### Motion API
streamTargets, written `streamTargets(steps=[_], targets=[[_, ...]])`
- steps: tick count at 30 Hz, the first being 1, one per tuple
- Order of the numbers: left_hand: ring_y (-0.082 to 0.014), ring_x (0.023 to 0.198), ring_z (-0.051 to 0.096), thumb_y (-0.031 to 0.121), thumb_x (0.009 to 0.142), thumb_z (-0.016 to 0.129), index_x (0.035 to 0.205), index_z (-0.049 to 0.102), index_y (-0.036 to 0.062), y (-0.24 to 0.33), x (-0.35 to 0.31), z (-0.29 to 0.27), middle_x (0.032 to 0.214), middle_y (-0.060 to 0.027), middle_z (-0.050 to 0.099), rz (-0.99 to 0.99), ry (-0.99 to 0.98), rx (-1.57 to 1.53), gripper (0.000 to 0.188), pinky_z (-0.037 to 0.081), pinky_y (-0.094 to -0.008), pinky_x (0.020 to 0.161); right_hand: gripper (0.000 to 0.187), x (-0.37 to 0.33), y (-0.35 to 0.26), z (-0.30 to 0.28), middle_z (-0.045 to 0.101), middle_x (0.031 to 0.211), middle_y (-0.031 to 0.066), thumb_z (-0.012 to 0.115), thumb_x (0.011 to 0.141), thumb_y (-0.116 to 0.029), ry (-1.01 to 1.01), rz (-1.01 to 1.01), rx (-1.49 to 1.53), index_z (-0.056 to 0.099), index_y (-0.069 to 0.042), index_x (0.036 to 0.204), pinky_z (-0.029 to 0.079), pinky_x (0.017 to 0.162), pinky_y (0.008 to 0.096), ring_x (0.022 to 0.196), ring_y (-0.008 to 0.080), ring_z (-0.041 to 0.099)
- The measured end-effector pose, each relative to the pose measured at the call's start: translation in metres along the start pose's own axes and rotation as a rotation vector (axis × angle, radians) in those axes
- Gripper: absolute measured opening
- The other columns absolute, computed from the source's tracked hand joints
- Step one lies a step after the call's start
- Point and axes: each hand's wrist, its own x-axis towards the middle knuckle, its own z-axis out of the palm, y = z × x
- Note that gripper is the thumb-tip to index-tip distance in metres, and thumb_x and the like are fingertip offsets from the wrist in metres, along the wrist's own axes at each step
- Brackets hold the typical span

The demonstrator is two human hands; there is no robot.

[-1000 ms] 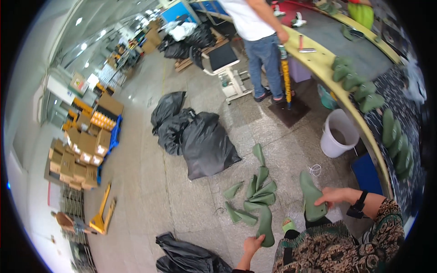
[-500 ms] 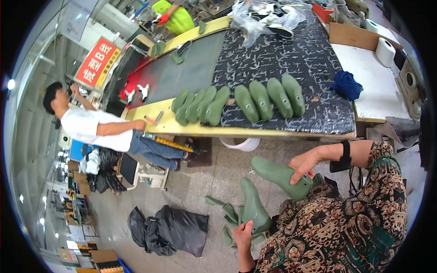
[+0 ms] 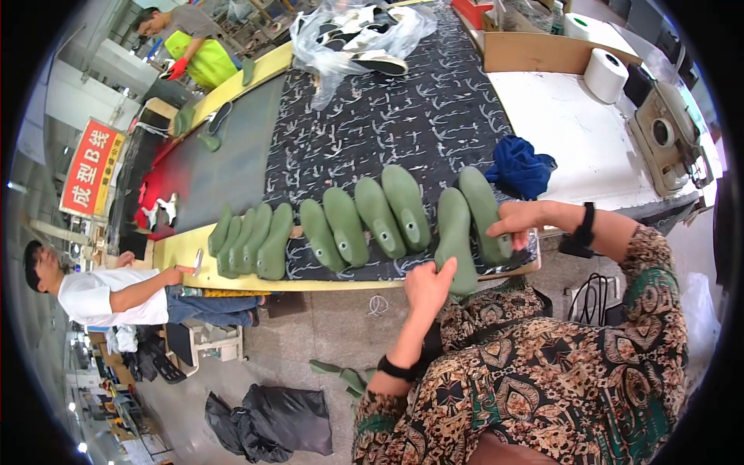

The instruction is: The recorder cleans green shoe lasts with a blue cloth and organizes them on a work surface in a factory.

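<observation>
Two green shoe lasts are at the near edge of the work table. My left hand [image 3: 428,288] is closed on the heel end of one shoe last [image 3: 453,229]. My right hand [image 3: 518,221] grips the heel end of the other shoe last [image 3: 478,198], just to its right. Both lie side by side, toes pointing away from me. Left of them, a row of several more green lasts [image 3: 344,225] stretches along the table edge, some with a small metal-rimmed hole showing.
Dark patterned sheeting covers the table [image 3: 325,147]. A blue cloth [image 3: 523,167] lies beyond my right hand, near a white side table [image 3: 542,101]. Shoes sit in a clear plastic bag [image 3: 310,58] farther back. Black bags [image 3: 287,418] and more lasts [image 3: 341,373] are on the floor.
Both hands have carried their shoe lasts from above the floor and my lap up to the table edge, at the right end of the row. The view has shifted.
</observation>
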Motion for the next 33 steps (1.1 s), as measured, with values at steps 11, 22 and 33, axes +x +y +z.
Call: streamTargets(steps=[11, 22, 33], targets=[[-0.0376, 0.102, 0.050, 0.035, 0.072, 0.069, 0.093, 0.060, -0.0033, 0.036, 0.042, 0.046, 0.112, -0.0193, 0.051, 0.445, 0.176, 0.179, 0.045, 0.041, -0.0451, 0.081, 0.044, 0.020, 0.075, -0.067, 0.048, 0.120, 0.0201, 0.067, 0.074, -0.027, 1.351, -0.426, -0.686, 0.055, -0.009, 0.113, 0.047, 0.081, 0.0382, 0.100, 0.0342, 0.056], [-0.0474, 0.112, 0.039, 0.034, 0.068, 0.067, 0.087, 0.061, -0.0069, 0.037, 0.041, 0.068, 0.116, -0.0219, 0.051, 0.503, 0.019, 0.564, 0.046, 0.035, -0.0524, 0.085, 0.035, 0.013, -0.003, -0.021, 0.050, 0.114, 0.0159, 0.069, 0.068, -0.027, 0.982, -0.818, -0.325, 0.058, -0.006, 0.094, 0.045, 0.082, 0.0407, 0.103, 0.0342, 0.052], [-0.0460, 0.115, 0.040, 0.033, 0.071, 0.065, 0.075, 0.057, -0.0021, 0.041, 0.042, 0.075, 0.113, -0.0138, 0.054, 0.530, 0.058, 0.566, 0.036, 0.036, -0.0540, 0.085, 0.038, 0.139, -0.005, -0.123, 0.051, 0.098, 0.0182, 0.065, 0.072, -0.035, 1.145, -0.741, -0.611, 0.056, -0.007, 0.094, 0.047, 0.069, 0.0443, 0.085, 0.0359, 0.054]])
